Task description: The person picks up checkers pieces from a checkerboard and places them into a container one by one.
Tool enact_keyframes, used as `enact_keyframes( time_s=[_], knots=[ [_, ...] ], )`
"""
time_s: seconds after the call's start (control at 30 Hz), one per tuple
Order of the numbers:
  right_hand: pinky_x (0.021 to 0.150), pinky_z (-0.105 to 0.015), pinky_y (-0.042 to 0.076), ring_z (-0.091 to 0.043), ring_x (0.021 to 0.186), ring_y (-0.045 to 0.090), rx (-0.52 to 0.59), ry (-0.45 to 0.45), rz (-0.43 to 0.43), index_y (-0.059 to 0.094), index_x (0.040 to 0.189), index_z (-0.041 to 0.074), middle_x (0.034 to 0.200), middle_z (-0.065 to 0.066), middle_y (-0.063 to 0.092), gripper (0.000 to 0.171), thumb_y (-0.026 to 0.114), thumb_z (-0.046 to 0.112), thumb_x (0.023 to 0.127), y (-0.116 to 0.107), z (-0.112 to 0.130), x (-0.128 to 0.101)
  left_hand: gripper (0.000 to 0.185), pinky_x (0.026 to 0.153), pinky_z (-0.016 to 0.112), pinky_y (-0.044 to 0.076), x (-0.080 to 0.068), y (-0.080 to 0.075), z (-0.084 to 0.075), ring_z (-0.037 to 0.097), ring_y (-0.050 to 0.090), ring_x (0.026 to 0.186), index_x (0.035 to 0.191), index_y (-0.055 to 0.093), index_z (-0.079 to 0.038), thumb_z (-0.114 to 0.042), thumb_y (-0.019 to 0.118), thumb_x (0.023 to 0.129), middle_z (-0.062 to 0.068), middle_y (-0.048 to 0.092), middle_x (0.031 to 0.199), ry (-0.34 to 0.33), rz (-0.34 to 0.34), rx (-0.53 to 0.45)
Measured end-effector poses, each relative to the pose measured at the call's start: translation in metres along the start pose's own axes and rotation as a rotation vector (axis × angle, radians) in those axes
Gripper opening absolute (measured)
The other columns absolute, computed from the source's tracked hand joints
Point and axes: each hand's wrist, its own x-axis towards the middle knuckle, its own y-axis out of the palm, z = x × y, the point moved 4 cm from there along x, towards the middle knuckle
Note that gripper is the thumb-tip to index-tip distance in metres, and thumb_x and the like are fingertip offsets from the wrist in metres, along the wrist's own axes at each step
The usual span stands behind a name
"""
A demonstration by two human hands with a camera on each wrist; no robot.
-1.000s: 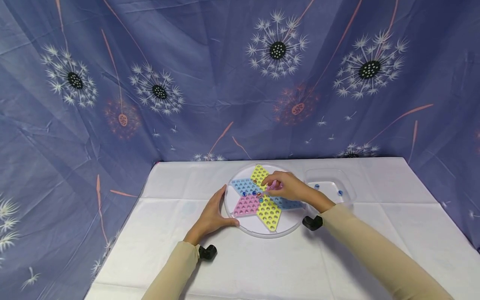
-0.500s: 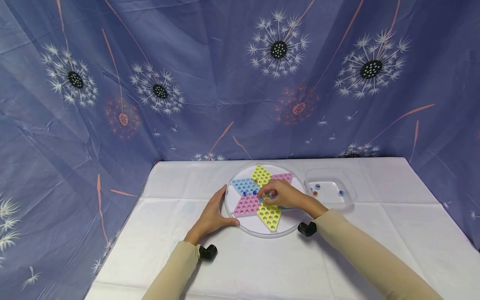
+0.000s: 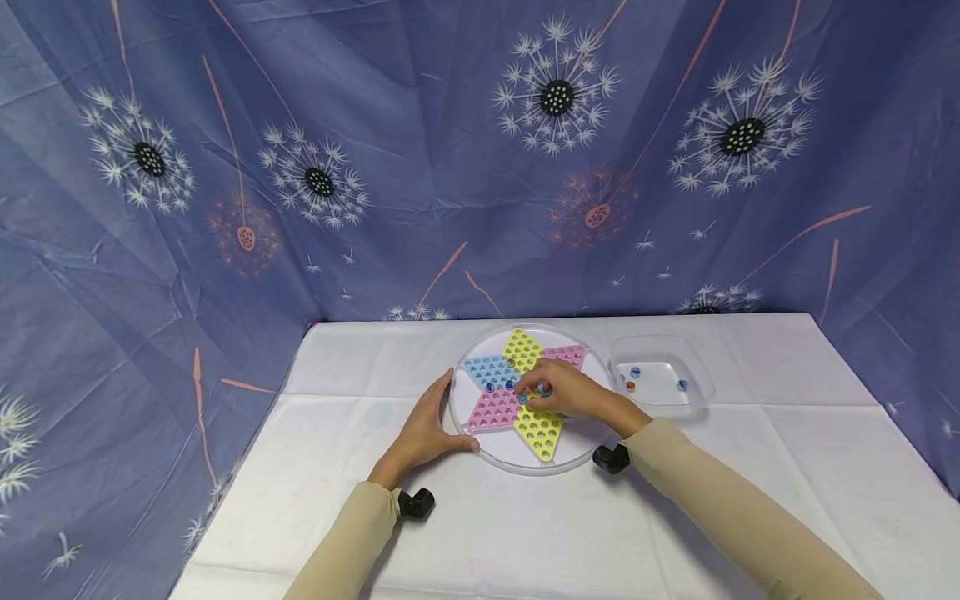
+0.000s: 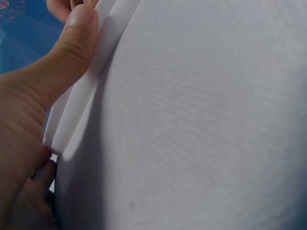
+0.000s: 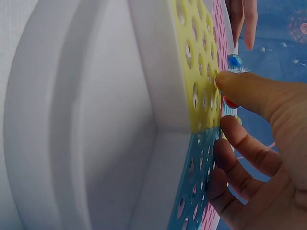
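Note:
A round white Chinese checkers board [image 3: 501,457] with a yellow, pink and blue star lies on the table. My left hand [image 3: 423,433] holds its left rim, the thumb at the near side and the fingers along the far side; the left wrist view shows the thumb [image 4: 72,52] against the white rim. Over the star's centre, my right hand [image 3: 566,390] has thumb and index finger around a red marble [image 5: 231,102], largely hidden by the thumb. A light blue marble [image 3: 522,400] sits beside these fingertips, with dark blue marbles, one of them here [image 3: 490,387], to the left.
To the board's right stands a clear plastic box [image 3: 701,396] holding several marbles, including a red one [image 3: 631,386] and a blue one [image 3: 682,385]. A white cloth [image 3: 525,542] covers the table. Behind it hangs a blue dandelion-print curtain [image 3: 450,150].
My right hand has moved left and nearer, from the board's upper right to its centre, covering the red marble there. It holds still over the last half second. The left hand stays put.

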Motion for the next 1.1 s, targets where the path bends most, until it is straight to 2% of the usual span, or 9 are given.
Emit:
enact_keyframes(
  time_s=[0.4,1.1],
  knots=[
    [0.078,-0.033,0.047,-0.022,0.086,0.058,-0.027,-0.018,-0.016,0.08,0.107,0.016,0.096,0.0,0.067,0.017,0.077,0.01,0.092,0.0007,0.0008,0.001,0.136,0.125,0.049,0.023,0.0006,0.0005,0.0012,0.031,0.022,0.155,0.166,0.016,-0.013,-0.044,0.099,0.063,0.01,0.023,0.169,0.002,0.002,0.003],
    [0.078,-0.032,0.048,-0.021,0.086,0.058,-0.033,0.005,-0.011,0.08,0.107,0.017,0.097,0.003,0.067,0.015,0.077,0.013,0.092,0.0018,-0.0011,0.0027,0.136,0.126,0.046,0.021,0.001,0.0006,0.0019,0.029,0.022,0.155,0.166,0.017,-0.013,-0.044,0.099,0.062,0.009,0.024,0.169,-0.006,0.001,0.002]
  ],
)
